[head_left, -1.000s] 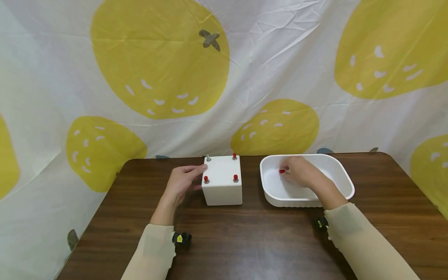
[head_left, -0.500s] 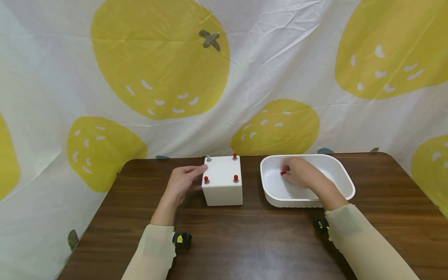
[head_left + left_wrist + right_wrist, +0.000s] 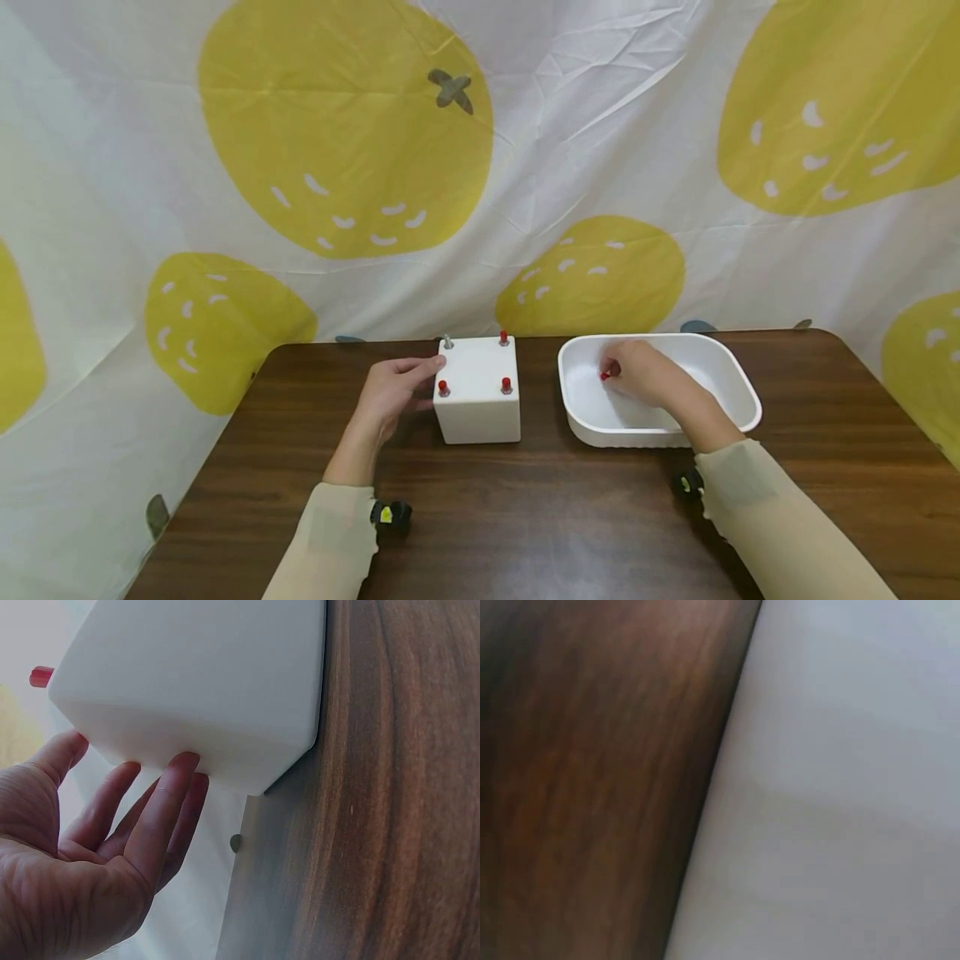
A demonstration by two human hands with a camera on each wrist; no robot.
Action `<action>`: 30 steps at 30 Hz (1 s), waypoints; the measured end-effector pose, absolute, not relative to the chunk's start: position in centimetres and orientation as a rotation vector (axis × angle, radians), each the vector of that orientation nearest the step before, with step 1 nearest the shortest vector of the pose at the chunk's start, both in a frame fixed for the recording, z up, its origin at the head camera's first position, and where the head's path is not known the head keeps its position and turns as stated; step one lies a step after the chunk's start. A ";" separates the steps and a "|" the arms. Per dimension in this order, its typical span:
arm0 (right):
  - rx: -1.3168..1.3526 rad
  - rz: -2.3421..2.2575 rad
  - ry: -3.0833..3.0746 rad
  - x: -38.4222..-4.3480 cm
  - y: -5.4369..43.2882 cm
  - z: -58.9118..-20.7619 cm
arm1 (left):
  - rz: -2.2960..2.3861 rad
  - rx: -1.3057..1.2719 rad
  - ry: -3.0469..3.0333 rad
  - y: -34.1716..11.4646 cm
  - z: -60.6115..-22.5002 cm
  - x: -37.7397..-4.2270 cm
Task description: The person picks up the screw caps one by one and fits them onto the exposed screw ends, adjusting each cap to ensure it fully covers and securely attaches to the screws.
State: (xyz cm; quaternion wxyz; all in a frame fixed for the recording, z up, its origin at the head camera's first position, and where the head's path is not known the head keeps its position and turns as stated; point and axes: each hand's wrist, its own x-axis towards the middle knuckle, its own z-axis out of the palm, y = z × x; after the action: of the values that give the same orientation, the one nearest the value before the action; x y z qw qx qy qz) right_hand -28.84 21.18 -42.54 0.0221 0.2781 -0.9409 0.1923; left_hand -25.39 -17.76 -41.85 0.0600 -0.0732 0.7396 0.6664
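A white box (image 3: 477, 371) stands on the table with three red caps (image 3: 506, 385) on studs at its corners. At its back left corner a metal stud (image 3: 448, 342) shows bare. My left hand (image 3: 392, 390) touches the box's left side, thumb at the top edge; the left wrist view shows the fingertips (image 3: 184, 761) on the box wall. Inside the white tray (image 3: 660, 432) my right hand (image 3: 641, 372) pinches a small red cap (image 3: 604, 377), partly hidden by the fingers. The right wrist view has only the tray's outer wall (image 3: 840, 787) and wood.
The box and tray stand side by side on a dark wooden table (image 3: 525, 517), with a narrow strip of table between them. Behind the table hangs a white cloth (image 3: 420, 292) printed with yellow fruit. Black wrist cameras (image 3: 392, 515) sit near the sleeves.
The red cap at my right fingertips has turned and shifted slightly toward me, with more of it now covered by the fingers. The left hand and the box keep their places.
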 end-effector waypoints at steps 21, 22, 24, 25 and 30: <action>0.878 0.609 -2.928 -28.7 21.5 -42.7 | 2.024 -0.214 2.231 -17.8 -42.0 -25.4; 0.870 0.607 -2.940 -28.7 21.5 -42.7 | 2.024 -0.212 2.232 -17.8 -42.0 -25.4; 0.857 0.599 -2.961 -28.7 21.4 -42.6 | 2.020 -0.207 2.236 -17.8 -42.0 -25.4; 0.850 0.596 -2.972 -28.7 21.4 -42.6 | 2.017 -0.204 2.239 -17.8 -42.0 -25.4; 0.833 0.602 -2.995 -28.7 21.4 -42.5 | 2.013 -0.203 2.241 -17.8 -42.0 -25.4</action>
State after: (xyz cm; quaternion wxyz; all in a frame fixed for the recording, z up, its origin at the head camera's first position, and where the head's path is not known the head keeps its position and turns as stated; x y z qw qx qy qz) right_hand -28.74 21.37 -42.47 -0.0125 0.2632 -0.9458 0.1901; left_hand -25.42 -17.82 -41.99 0.0611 -0.0670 0.7409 0.6654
